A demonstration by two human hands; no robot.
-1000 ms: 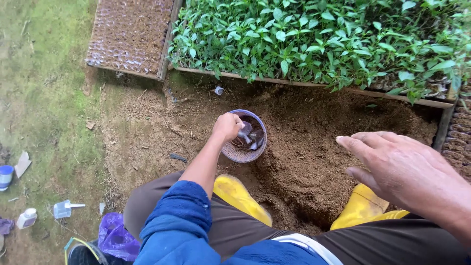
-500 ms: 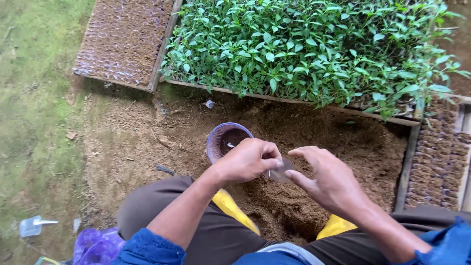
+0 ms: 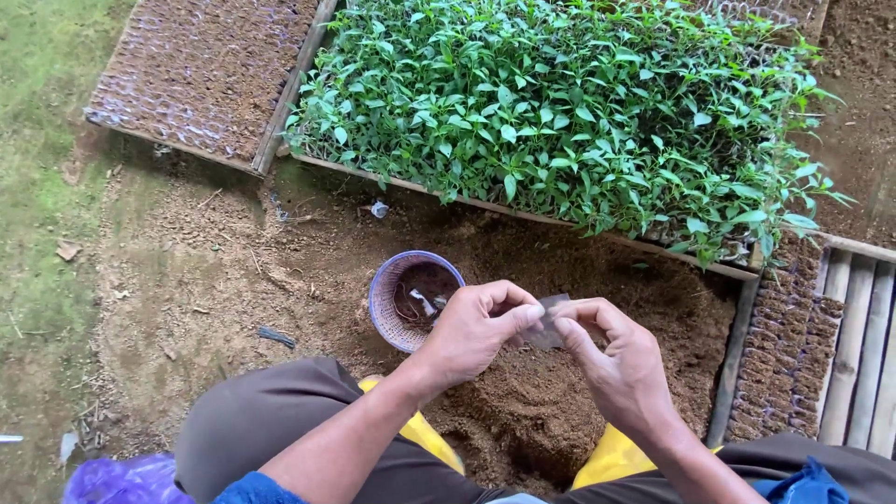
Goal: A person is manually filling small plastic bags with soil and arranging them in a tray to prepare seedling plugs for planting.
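My left hand (image 3: 476, 331) and my right hand (image 3: 616, 364) meet over a mound of loose brown soil (image 3: 523, 411). Both pinch a small clear plastic bag (image 3: 548, 322) between thumbs and fingertips. Just left of my left hand a small round purple woven basket (image 3: 385, 303) sits on the ground, with dark soil and a few small clear scraps inside. My knees and yellow boots (image 3: 611, 457) frame the soil mound from below.
A wooden-framed bed of dense green seedlings (image 3: 560, 112) lies beyond the soil. Left of it is a bed of soil-filled small bags (image 3: 196, 65); more filled bags (image 3: 789, 355) stand at right beside wooden slats. Grass (image 3: 37, 187) runs along the left; a purple plastic bag (image 3: 117, 481) lies bottom left.
My left hand left the purple basket and came right to meet my right hand. Both now pinch the small clear bag over the soil mound.
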